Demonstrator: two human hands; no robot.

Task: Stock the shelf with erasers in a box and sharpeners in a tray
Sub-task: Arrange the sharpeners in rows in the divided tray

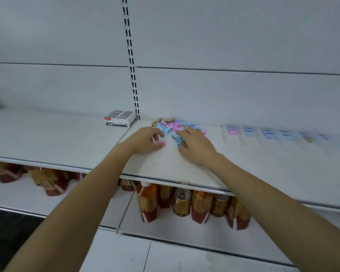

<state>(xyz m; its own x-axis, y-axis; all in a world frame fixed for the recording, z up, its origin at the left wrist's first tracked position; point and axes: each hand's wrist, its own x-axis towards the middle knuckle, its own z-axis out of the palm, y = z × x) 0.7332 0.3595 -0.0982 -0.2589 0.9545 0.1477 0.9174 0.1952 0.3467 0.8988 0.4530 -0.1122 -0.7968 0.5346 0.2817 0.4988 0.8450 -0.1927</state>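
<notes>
The left hand [145,140] curls its fingers down over a pink sharpener [161,142], pinching it against the shelf [67,138]. The right hand [196,146], just beside it, grips a blue sharpener [177,139] between thumb and fingers. Both work at the near edge of a loose pile of sharpeners [175,125]. Beyond the left hand stands the box of erasers [120,119]; well off to the right hand's side lies a clear tray [263,141], sharpeners already in its slots. Below, bottles and cans [182,202] stand.

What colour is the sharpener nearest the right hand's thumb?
Blue; the sharpener shows best in head view.
</notes>
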